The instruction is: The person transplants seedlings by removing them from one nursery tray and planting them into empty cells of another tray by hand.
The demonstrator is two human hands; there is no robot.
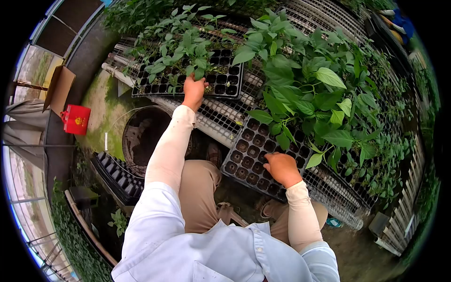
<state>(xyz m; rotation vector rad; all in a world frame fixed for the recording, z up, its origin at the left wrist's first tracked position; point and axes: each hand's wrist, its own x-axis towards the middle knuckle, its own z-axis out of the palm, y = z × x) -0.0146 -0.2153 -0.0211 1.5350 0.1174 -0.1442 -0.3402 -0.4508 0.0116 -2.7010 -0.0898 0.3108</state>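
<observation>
My left hand [193, 93] reaches to the near edge of the far black seedling tray [233, 80]. Its fingers are closed at the base of a leafy green seedling [199, 61]; the stem is mostly hidden. Over the nearer black cell tray [243, 145], my right hand [283, 169] is lowered with curled fingers, its thumb close to the cells. What those fingertips hold, if anything, is hidden under the hand. Many cells at this tray's left side hold dark soil without plants. Large leafy seedlings [305, 94] crowd its far right side.
Both trays rest on a wire mesh bench [225, 120]. A dark round bucket [134, 141] with a wire handle stands left of my knees, beside stacked black trays [117, 178]. A red box [76, 119] and an open cardboard box [58, 89] are farther left.
</observation>
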